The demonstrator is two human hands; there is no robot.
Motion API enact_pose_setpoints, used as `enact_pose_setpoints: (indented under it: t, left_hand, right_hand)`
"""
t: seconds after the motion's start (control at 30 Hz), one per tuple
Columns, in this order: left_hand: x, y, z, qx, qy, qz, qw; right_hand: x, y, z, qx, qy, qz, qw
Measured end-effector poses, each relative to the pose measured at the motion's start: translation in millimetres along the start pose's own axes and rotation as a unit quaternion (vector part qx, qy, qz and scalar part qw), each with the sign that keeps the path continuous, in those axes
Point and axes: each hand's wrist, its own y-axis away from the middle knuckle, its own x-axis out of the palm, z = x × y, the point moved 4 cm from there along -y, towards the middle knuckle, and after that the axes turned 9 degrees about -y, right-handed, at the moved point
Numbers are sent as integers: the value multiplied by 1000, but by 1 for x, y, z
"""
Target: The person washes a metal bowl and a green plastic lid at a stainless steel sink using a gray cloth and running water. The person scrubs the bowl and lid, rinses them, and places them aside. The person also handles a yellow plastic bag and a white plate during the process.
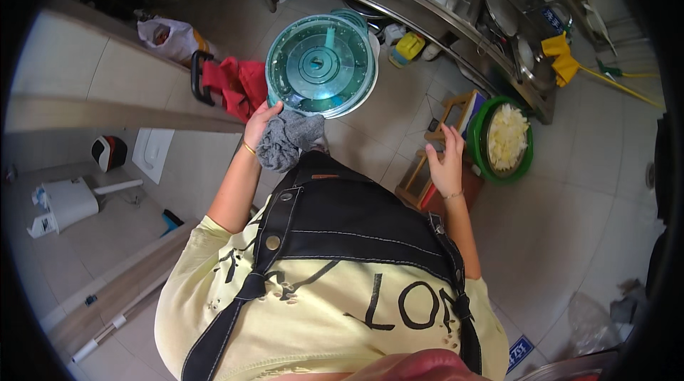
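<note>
A teal translucent plastic bucket [312, 87], round and wet inside with a raised ring at the centre of its bottom, is tipped so I look into it. My left hand [263, 120] grips its near left rim, the thumb over the edge. A crumpled grey cloth [280, 143] hangs beside that hand below the rim; how it is held is partly hidden. My right hand [447, 164] holds nothing, fingers apart, above a low wooden frame [414, 183]. Just right of it stands a green plastic basin [528, 159] bearing a bowl of cut pale leafy vegetable [507, 138].
A stainless steel sink counter [427, 12] crosses the top, with pans and a yellow jug [409, 48] beneath or on it. Left of the bucket are a red bag [243, 84] and a white sack [165, 39]. A doorway's low ledge [133, 119] borders the left side.
</note>
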Motion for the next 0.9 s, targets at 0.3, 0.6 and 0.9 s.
enact_pose_setpoints:
  t: [0.3, 0.6, 0.9]
  left_hand:
    - [4, -192, -101, 5, -76, 11, 997]
    - [35, -310, -170, -19, -76, -60, 995]
    - [62, -321, -185, -31, -93, -189, 977]
  right_hand:
    - [59, -187, -34, 85, -84, -25, 992]
    - [54, -428, -171, 358, -543, -178, 738]
    - [141, -487, -337, 674, -287, -138, 667]
